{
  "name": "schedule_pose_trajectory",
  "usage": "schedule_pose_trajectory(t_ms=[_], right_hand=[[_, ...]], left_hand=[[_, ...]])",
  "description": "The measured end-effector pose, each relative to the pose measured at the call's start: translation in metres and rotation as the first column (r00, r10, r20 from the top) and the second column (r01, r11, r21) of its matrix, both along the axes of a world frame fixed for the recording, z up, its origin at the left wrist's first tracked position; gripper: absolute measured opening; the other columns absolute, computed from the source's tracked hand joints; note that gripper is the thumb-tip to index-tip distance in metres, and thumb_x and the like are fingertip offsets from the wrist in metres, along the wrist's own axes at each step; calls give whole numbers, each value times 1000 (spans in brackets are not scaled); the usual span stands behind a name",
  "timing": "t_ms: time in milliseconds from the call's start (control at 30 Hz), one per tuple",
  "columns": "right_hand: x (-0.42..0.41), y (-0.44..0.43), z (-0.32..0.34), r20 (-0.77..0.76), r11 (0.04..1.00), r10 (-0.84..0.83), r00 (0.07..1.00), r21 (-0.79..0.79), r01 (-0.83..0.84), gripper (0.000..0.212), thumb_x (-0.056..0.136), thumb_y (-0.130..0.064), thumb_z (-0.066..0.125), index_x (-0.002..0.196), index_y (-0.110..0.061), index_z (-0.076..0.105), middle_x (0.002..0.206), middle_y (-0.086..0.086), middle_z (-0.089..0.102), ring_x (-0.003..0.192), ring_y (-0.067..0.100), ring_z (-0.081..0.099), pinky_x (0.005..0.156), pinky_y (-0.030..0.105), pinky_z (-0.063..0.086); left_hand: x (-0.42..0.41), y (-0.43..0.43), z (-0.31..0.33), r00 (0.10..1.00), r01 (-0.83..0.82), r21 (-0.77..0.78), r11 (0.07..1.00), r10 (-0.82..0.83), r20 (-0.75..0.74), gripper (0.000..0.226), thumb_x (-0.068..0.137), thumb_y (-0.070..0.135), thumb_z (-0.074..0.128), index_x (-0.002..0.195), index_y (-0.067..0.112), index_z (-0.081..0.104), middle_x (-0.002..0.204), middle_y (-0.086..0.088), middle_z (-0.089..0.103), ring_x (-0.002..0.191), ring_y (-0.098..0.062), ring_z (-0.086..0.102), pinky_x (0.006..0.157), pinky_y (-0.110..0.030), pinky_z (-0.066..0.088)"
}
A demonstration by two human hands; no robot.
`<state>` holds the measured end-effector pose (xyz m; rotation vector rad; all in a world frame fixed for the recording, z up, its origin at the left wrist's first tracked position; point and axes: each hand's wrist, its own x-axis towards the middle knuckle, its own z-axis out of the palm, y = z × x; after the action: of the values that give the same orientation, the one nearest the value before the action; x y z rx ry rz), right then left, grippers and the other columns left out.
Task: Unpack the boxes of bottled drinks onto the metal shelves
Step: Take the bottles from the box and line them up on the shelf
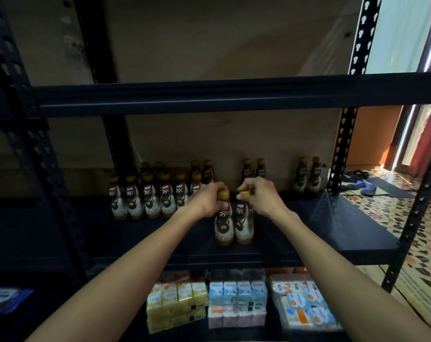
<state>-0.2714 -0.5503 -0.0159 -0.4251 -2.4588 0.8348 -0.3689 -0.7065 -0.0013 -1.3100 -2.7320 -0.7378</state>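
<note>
Two brown coffee bottles with gold caps stand side by side near the front of the dark metal shelf (pixel 345 233). My left hand (pixel 205 199) grips the neck of the left bottle (pixel 224 227). My right hand (pixel 257 193) pinches the cap of the right bottle (pixel 244 227). Several more bottles (pixel 145 198) of the same kind stand in rows at the back left. Two pairs stand apart along the back, one pair (pixel 253 169) behind my hands and another pair (pixel 308 175) at the right.
A shelf beam (pixel 209 95) crosses above the bottles. The shelf below holds wrapped packs of small drink cartons (pixel 236 299). A blue packet (pixel 4 298) lies at the lower left. Slippers (pixel 362 186) lie on the patterned floor tiles at the right, by a bright doorway.
</note>
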Motion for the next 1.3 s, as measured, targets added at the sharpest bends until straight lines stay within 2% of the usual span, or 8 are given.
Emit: schedule_pose_trajectory(t_ms=[100,200,433,600,767,900,1067,1300], right_hand=[[0,3,6,56,998,56,997,-18,-55,23,92,-15,71,108,-32,73,111,-5,70,107,10,63,89,20,47],[0,9,7,87,997,69,994,-34,-66,36,92,-12,72,124,-25,70,123,-3,68,117,11,62,103,24,45],[-11,17,-8,134,995,85,987,-57,-78,50,85,-8,78,120,-38,60,121,-1,59,113,14,57,89,26,48],[-30,18,-21,72,997,59,996,-43,-56,49,86,-14,77,113,-49,55,114,-1,60,111,20,58,98,43,53],[-54,26,-28,-6,994,25,1000,-107,-26,61,85,-11,78,134,-36,53,114,2,65,112,19,61,101,42,52],[-75,33,-31,-17,995,-34,999,-99,33,47,84,-11,79,125,-26,61,106,0,69,101,16,66,96,38,55],[-102,41,-34,46,986,-119,992,-110,123,37,84,-24,80,115,-26,61,120,6,62,109,25,62,100,43,52],[-120,51,-38,74,983,-145,987,-103,152,31,83,-31,79,108,-20,64,116,9,62,107,29,62,99,46,53]], left_hand=[[-2,0,-1,1000,-4,-3,1000,4,-5,51,89,26,72,137,24,53,131,-6,60,121,-25,57,100,-40,49],[-7,0,-2,1000,0,-18,1000,0,-14,51,89,28,72,136,25,52,132,-6,59,122,-25,56,101,-42,48],[-21,4,1,996,20,-53,998,-24,-84,57,87,30,73,133,37,39,123,0,59,111,-23,57,90,-45,52],[-40,16,3,963,0,-96,995,-26,-267,46,83,33,77,121,29,51,119,0,57,112,-22,51,88,-41,47],[-60,32,4,886,-31,-159,987,-46,-461,56,84,30,75,134,22,52,136,1,53,125,-23,44,98,-42,38],[-76,42,6,859,-68,-189,980,-38,-511,55,84,30,75,135,23,52,136,0,57,128,-22,49,100,-42,39],[-92,49,6,871,-76,-202,976,-34,-490,36,88,32,72,120,22,58,120,0,65,112,-20,60,90,-39,50],[-105,57,6,906,-76,-258,963,-41,-421,36,94,31,64,126,19,54,124,-4,62,116,-22,58,92,-38,48]])
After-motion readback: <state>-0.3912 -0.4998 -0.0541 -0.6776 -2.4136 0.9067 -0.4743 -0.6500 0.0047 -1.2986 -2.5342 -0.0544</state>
